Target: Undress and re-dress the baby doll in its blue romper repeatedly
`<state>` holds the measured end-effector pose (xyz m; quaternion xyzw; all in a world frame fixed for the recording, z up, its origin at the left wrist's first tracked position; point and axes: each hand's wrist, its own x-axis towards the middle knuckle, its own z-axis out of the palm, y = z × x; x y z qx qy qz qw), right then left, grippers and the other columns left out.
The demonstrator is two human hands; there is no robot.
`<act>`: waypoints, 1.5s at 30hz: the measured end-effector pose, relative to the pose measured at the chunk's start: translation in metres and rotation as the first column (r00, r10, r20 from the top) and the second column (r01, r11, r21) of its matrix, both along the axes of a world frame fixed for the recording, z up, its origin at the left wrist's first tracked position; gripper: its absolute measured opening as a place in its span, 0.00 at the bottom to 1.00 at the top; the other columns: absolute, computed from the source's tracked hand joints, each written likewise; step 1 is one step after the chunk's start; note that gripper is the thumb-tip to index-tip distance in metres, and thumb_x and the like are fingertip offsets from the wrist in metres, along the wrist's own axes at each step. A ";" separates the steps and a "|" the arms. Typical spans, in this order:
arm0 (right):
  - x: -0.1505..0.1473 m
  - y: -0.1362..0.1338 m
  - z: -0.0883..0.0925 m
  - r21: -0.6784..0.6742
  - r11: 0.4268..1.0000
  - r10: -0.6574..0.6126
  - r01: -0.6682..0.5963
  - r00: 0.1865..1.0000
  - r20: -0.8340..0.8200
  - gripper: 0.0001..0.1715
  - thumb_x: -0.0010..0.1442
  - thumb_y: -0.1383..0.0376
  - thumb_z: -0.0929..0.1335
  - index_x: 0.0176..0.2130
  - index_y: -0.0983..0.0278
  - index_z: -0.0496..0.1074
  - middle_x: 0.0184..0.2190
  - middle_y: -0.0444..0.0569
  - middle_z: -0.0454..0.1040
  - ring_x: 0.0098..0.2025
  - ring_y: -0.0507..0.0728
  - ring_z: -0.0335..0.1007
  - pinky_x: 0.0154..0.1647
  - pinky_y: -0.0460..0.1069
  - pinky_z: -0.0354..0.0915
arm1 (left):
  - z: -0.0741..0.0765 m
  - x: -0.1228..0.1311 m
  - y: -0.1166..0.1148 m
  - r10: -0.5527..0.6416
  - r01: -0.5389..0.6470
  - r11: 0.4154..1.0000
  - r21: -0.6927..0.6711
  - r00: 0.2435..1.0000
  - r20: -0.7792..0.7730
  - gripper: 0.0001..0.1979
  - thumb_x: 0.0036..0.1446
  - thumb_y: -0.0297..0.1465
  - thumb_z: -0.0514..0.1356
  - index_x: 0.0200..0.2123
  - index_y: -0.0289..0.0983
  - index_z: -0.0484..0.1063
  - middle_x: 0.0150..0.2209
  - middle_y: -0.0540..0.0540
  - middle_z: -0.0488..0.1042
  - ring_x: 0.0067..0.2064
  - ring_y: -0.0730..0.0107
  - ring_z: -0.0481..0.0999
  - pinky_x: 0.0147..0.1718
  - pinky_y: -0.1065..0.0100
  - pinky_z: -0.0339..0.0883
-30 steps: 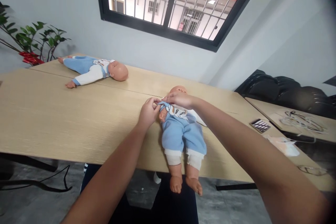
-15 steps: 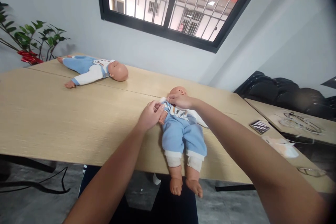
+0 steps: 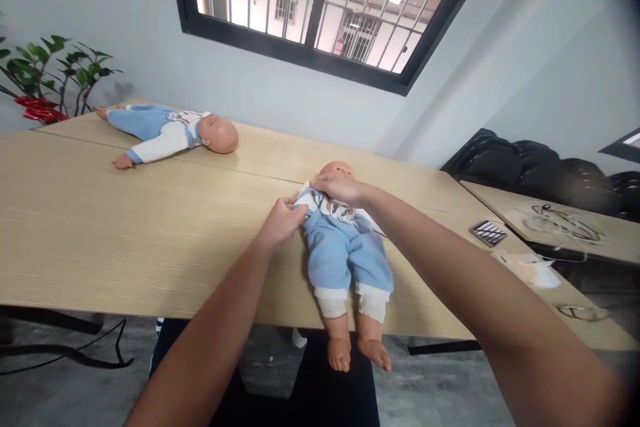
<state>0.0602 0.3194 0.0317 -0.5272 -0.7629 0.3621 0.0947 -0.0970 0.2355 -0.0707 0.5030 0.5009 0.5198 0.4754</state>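
Doll (image 3: 345,250): smooth plastic head and bare feet, soft blue cloth romper with white cuffs. It lies face-up at the near edge of the pale woodgrain table (image 3: 100,227), feet hanging over. Your left hand (image 3: 281,220) is pinched on the romper at its shoulder, forearm stretched out. Your right hand (image 3: 337,187) lies curled over the collar; can't tell if it grips. Second doll (image 3: 170,135) lies far left.

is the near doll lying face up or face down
Face up: the doll shows its printed shirt front and toes.
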 end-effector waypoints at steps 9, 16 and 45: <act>-0.016 0.008 0.023 -0.086 0.983 -0.155 0.162 0.984 0.088 0.12 0.57 0.63 0.76 0.27 0.64 0.72 0.26 0.48 0.71 0.27 0.53 0.65 0.27 0.48 0.64 | 0.008 -0.003 -0.010 0.193 -0.089 0.954 0.285 0.912 -0.361 0.13 0.54 0.32 0.66 0.44 0.46 0.75 0.28 0.55 0.77 0.27 0.68 0.73 0.30 0.69 0.63; -0.041 0.018 0.034 -0.135 0.991 0.040 -0.017 0.986 0.164 0.17 0.60 0.65 0.74 0.23 0.64 0.69 0.23 0.46 0.68 0.25 0.52 0.62 0.27 0.48 0.62 | 0.005 0.000 -0.007 0.264 -0.160 0.944 0.287 0.890 -0.372 0.16 0.53 0.34 0.68 0.44 0.44 0.70 0.29 0.51 0.78 0.29 0.62 0.76 0.28 0.67 0.61; 0.061 0.033 0.038 -0.064 0.872 -0.488 0.485 0.871 -0.049 0.13 0.65 0.59 0.74 0.33 0.66 0.76 0.18 0.46 0.66 0.19 0.50 0.55 0.20 0.47 0.50 | 0.018 -0.023 -0.009 0.074 -0.085 0.967 0.242 0.996 0.056 0.12 0.52 0.34 0.65 0.40 0.38 0.72 0.34 0.50 0.79 0.33 0.71 0.77 0.32 0.72 0.68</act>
